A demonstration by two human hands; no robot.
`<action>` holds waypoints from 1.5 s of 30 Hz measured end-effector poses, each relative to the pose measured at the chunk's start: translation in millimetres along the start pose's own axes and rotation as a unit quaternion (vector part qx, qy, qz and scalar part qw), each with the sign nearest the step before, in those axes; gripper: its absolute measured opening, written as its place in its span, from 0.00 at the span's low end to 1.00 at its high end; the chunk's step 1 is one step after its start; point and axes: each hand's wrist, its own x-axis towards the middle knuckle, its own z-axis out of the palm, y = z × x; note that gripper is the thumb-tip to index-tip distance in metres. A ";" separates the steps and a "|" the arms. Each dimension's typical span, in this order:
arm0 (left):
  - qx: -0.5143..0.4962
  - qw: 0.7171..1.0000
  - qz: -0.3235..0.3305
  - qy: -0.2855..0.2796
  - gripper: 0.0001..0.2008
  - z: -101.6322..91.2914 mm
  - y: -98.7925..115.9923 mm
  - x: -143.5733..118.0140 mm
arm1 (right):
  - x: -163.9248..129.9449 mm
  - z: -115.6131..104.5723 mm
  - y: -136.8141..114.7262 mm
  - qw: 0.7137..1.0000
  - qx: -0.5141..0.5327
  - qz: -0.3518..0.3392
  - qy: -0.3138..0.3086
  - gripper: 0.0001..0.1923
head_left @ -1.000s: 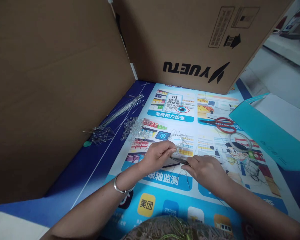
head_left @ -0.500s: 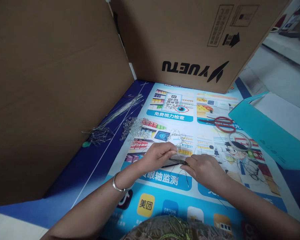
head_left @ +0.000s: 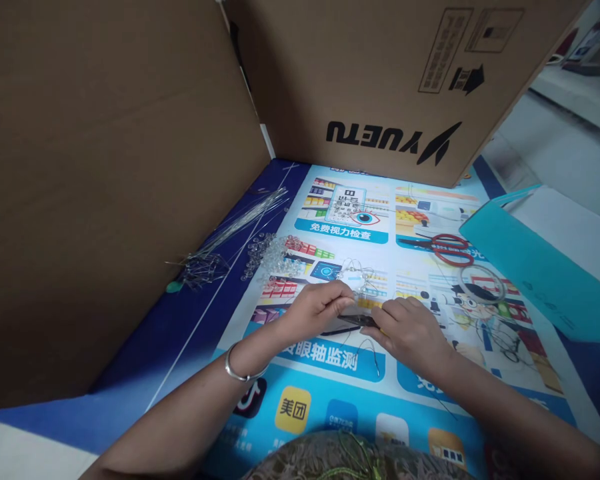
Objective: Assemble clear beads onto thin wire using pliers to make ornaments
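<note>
From my remote station, working left to right. A tall cardboard panel [head_left: 105, 187] walls off the left side. At its foot, on the blue margin of the printed poster mat [head_left: 300, 407], lies a bundle of thin wire pins [head_left: 230, 230], fanned toward the back, with a small green piece [head_left: 173, 287] at its near end. Just right of it is a scatter of clear beads [head_left: 273, 257].

The left hand [head_left: 317, 308], a silver bangle [head_left: 237, 370] on its wrist, has its thumb and forefinger pinched together on a fine wire carrying a small cluster of clear beads [head_left: 357, 279]. The right hand [head_left: 407, 330] is closed around dark slim pliers [head_left: 357, 321], whose tip meets the left fingertips — both hands touch over the middle of the mat. A loose strand of wire [head_left: 373, 353] trails toward me below them.

Against the picture half a second ago: the right hand has shifted slightly up and to the left, closer against the left hand, and the pliers lie shorter between them. The left hand holds the same pinch in the same place. Nothing else on the mat has moved.

Further right, red-handled scissors [head_left: 447, 248] lie flat beyond the hands, well apart from them, and a ring of wire [head_left: 480, 283] lies near the scissors. A teal paper bag [head_left: 535, 273] lies at the right edge. A cardboard box [head_left: 390, 87] marked YUETU — printed upside down — closes the back.
</note>
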 end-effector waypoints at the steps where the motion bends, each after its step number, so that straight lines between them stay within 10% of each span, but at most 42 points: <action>1: 0.010 1.000 0.009 0.002 0.08 0.3 -0.3 -0.1 | -0.1 -0.2 0.2 1.000 -0.004 -0.003 0.003 0.15; 22: 0.064 0.996 0.057 -0.010 0.08 6.1 -2.7 -2.5 | -0.8 1.3 -0.2 1.000 -0.002 -0.013 -0.008 0.15; 31: 0.027 0.997 -0.078 0.004 0.09 -28.7 2.0 1.1 | 0.3 9.6 16.3 0.999 -0.003 0.030 0.022 0.16; 39: 0.127 0.977 -0.066 -0.160 0.09 -14.6 -10.5 -14.7 | -3.5 20.6 28.8 0.990 0.076 0.068 0.096 0.14; 45: 0.163 0.970 -0.105 -0.149 0.09 -12.7 -4.9 -20.1 | -3.2 24.3 26.5 0.985 0.109 0.077 0.112 0.13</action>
